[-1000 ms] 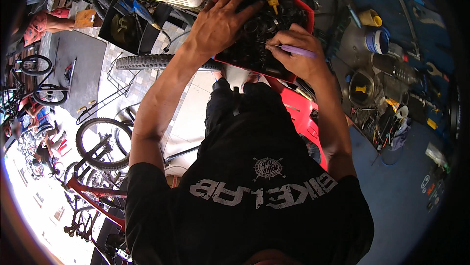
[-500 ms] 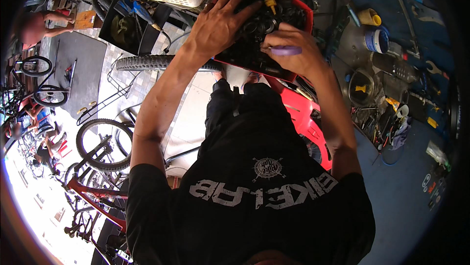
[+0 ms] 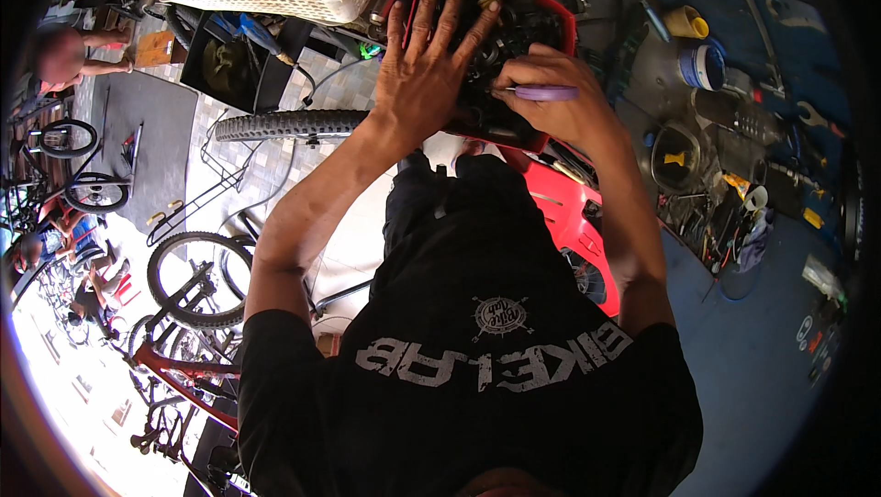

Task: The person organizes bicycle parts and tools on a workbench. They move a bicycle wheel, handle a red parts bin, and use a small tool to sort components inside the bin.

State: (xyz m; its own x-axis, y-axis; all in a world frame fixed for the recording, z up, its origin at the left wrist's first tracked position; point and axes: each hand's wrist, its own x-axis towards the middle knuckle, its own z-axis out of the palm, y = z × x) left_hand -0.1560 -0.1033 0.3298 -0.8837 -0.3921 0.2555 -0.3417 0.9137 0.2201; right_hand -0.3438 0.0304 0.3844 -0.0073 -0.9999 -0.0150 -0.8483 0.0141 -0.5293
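A red bin (image 3: 571, 33) full of dark small parts (image 3: 523, 15) stands at the top middle, in front of my body. My left hand (image 3: 424, 70) lies over the bin's left side with its fingers stretched and spread, and it covers part of the contents. Over the bin's right side, the fingers of my right hand (image 3: 555, 102) are curled around a tool with a rounded purple handle (image 3: 546, 92). The tool's working end is hidden, so its kind does not show.
A cream plastic basket (image 3: 321, 3) with orange things stands beyond my left hand. Below it are a black box (image 3: 248, 75) and a bicycle tire (image 3: 284, 124). A red plastic chair (image 3: 574, 212) is below the bin. Tools and containers, including a blue-white tub (image 3: 702, 67), lie at right.
My left hand has shifted slightly right and its fingers now spread straighter over the bin, hiding most of a yellow part. My right hand keeps the purple-handled tool in nearly the same place.
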